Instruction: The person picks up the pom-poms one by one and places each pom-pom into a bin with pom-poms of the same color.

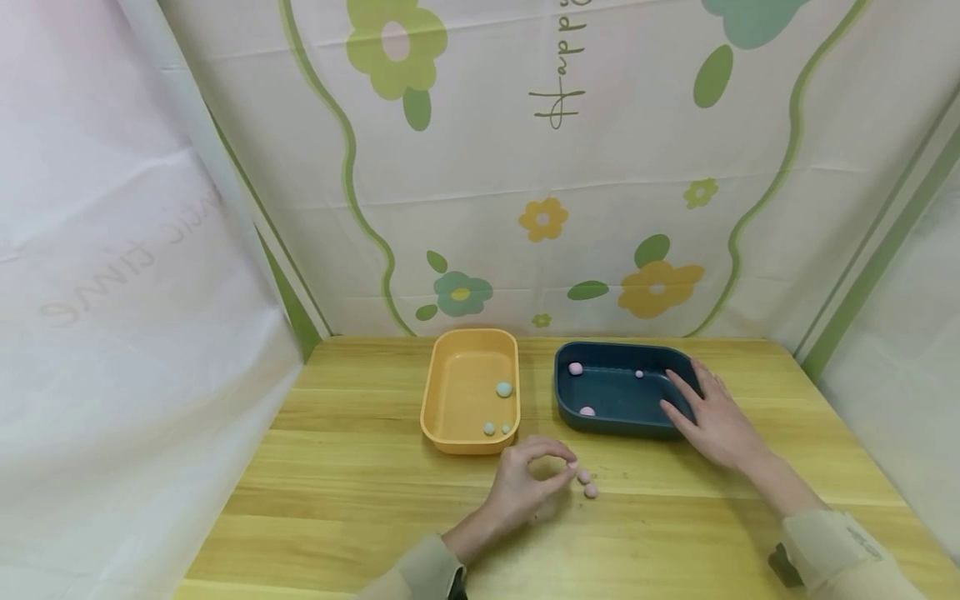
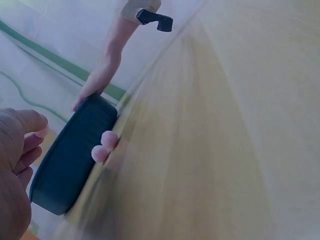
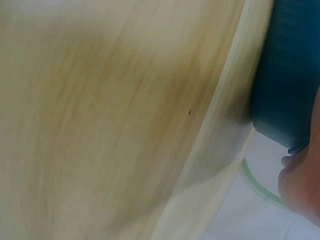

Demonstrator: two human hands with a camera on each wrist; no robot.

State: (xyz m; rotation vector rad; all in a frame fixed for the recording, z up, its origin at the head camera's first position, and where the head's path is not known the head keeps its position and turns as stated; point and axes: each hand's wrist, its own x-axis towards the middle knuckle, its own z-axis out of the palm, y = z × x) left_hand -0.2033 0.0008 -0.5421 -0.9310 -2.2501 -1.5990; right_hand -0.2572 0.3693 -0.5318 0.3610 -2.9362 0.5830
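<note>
Between thumb and index finger, my left hand (image 1: 523, 483) pinches a small pink ball (image 1: 572, 465) just above the table. Two more pink balls, one nearer (image 1: 591, 491) and one farther (image 1: 584, 476), lie on the wood beside those fingertips. My right hand (image 1: 720, 425) rests at the right end of a dark blue tray (image 1: 622, 427), its fingers spread over the rim. Inside that tray are three pink balls of differing size. In the left wrist view the held ball (image 2: 42, 132) is partly hidden by the fingers. The right wrist view shows only part of the right hand (image 3: 302, 180) against the tray.
A yellow tray (image 1: 471, 448) stands left of the blue one, with three pale green balls toward its right side, the largest (image 1: 504, 389) farthest back. Both trays sit on a wooden table (image 1: 337, 467). Printed white cloth (image 1: 480, 167) hangs behind and along both sides.
</note>
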